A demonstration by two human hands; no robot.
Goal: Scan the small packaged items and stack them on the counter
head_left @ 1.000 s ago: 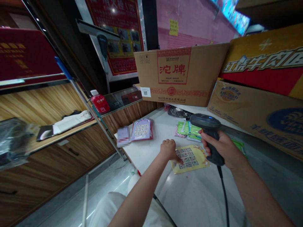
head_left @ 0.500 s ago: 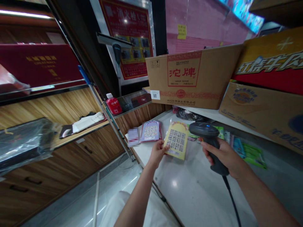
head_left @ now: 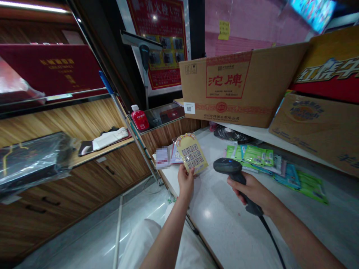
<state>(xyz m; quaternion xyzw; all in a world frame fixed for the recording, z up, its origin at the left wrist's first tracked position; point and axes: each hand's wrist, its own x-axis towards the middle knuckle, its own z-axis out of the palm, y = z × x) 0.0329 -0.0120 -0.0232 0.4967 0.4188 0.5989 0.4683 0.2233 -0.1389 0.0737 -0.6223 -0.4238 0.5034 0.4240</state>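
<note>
Between the thumb and fingers of my left hand (head_left: 185, 182) is a yellow packet (head_left: 193, 154) in clear wrap, pinched by its lower edge and tilted above the counter. A grid of small pictures covers its face. My right hand (head_left: 254, 192) is wrapped round the handle of a black barcode scanner (head_left: 230, 168), whose head points left toward the packet with a blue light on top. Its cable runs down toward the bottom of the view. Partly hidden behind the yellow packet lies a purple packet (head_left: 176, 155) on the counter.
Several green and blue packets (head_left: 258, 155) lie on the white counter (head_left: 221, 228). Behind stand a large cardboard carton (head_left: 224, 108) and more boxes (head_left: 311, 119) at right. A red bottle (head_left: 140, 118) stands on the ledge, near a squeegee (head_left: 144, 56).
My left hand has moved the yellow packet left, over the purple packet. The scanner has shifted slightly left and down, uncovering more green packets. The camera view has turned a little.
</note>
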